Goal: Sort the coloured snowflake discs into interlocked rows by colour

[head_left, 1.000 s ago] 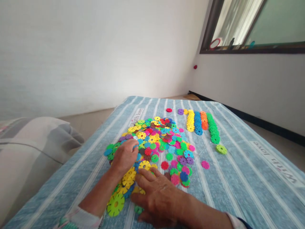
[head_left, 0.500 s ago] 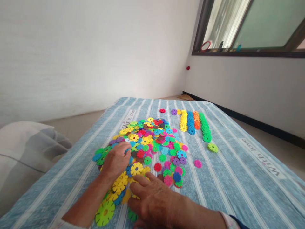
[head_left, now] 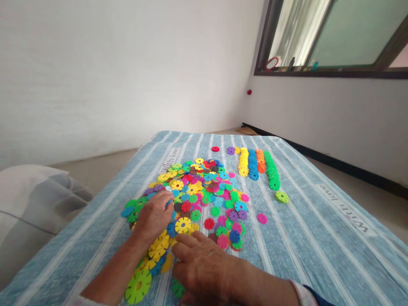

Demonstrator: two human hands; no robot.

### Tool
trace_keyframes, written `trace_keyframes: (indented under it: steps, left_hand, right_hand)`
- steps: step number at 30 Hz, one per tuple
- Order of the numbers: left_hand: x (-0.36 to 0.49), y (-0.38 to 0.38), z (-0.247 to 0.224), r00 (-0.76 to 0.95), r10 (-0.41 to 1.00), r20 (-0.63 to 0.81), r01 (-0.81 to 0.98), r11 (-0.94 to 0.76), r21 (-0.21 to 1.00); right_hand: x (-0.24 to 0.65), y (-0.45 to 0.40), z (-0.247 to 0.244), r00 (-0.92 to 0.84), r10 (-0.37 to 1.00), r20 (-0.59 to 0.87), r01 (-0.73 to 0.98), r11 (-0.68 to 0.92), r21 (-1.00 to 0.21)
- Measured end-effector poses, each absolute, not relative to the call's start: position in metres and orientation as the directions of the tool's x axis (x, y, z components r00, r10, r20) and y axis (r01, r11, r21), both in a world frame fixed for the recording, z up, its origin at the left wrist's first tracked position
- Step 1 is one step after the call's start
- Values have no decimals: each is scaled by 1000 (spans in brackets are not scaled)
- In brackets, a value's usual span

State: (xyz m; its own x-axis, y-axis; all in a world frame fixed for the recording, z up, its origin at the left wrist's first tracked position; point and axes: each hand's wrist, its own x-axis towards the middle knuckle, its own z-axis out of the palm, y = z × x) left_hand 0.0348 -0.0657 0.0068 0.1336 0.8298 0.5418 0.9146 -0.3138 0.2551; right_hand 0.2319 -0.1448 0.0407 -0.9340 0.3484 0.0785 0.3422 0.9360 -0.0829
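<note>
A wide pile of colourful notched plastic discs (head_left: 183,225) lies spread over the striped cloth. My left hand (head_left: 155,215) rests on the pile's left side with its fingers curled down. A bit of blue shows between thumb and forefinger, and I cannot make out whether it is held. Lower down, at the near edge of the pile, my right hand (head_left: 204,265) lies palm down with its fingers apart, over yellow discs. A large light green disc (head_left: 138,286) lies beside my left forearm, and a green disc (head_left: 177,289) shows partly under my right hand.
At the far right are overlapping rows of yellow (head_left: 243,163), blue (head_left: 253,165), orange (head_left: 260,161) and green discs (head_left: 272,172). A light green disc (head_left: 282,196), a pink disc (head_left: 262,219) and a red disc (head_left: 215,149) lie apart. A pale draped thing (head_left: 41,208) stands left.
The whole view has shifted slightly to the left. Both hands stay at nearly the same places on the discs, and the disc rows look unchanged.
</note>
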Motion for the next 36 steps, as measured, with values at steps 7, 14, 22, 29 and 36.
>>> trace_keyframes:
  steps: [7, 14, 22, 29, 36]
  left_hand:
    - [34, -66, 4, 130, 836, 533, 913, -310, 264]
    - [39, -71, 0, 142, 842, 521, 918, -309, 248]
    - [42, -73, 0, 134, 860, 493, 924, -288, 251]
    - [36, -67, 3, 162, 838, 521, 916, -324, 236]
    - [29, -61, -4, 142, 843, 519, 916, -310, 254]
  right_hand:
    - [233, -143, 44, -955, 295, 34, 291, 952, -94]
    - [233, -153, 36, -942, 327, 75, 312, 937, -158]
    - [234, -168, 39, -956, 268, 120, 253, 959, -124]
    - [265, -133, 60, -896, 441, 51, 376, 816, -440]
    - [396, -41, 55, -279, 939, 203, 804, 343, -486]
